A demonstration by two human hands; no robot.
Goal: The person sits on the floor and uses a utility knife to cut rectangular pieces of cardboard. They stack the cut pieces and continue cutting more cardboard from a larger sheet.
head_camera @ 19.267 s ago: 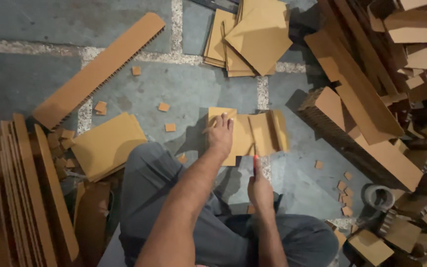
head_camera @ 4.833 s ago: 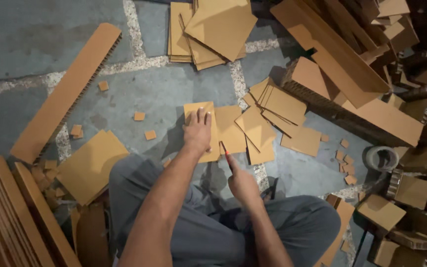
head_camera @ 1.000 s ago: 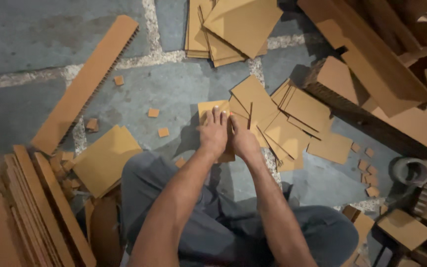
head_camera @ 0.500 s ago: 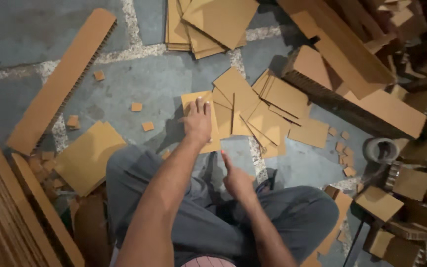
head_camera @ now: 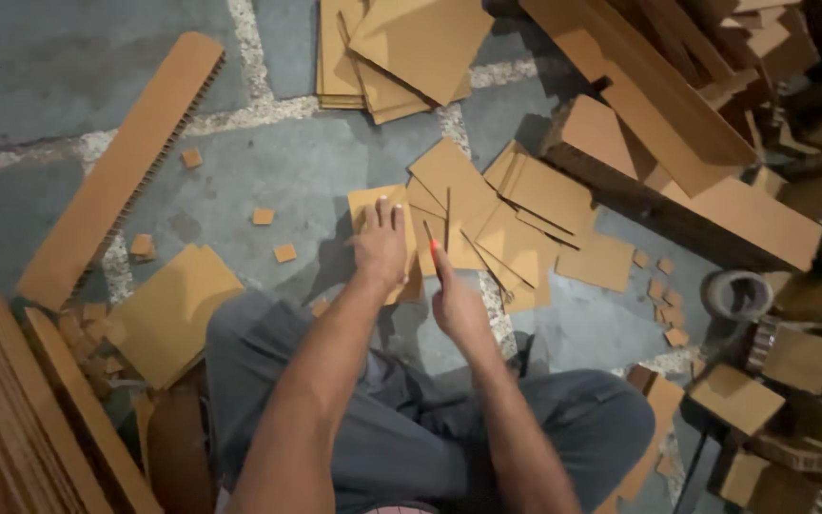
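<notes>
Cutting cardboard on floor.
Left hand [head_camera: 380, 249] flat, fingers spread, pressing card [head_camera: 380, 205]; right hand [head_camera: 456, 303] closed around knife [head_camera: 430, 243] beside cut pieces [head_camera: 516, 224].

Cardboard sheet [head_camera: 380, 211]: brown, roughly rectangular, flat on grey concrete floor, directly ahead of knees; near part covered by palm, far corners showing. Right edge meets overlapping spread of similar cut pieces.

Cutter [head_camera: 433, 255]: slim, orange-red tip visible, rest hidden in fist; stands near upright, tip at sheet's right edge.

Cut cardboard pieces [head_camera: 525, 214]: thin brown rectangles, fanned and overlapping, flat on floor just right of sheet.
</notes>
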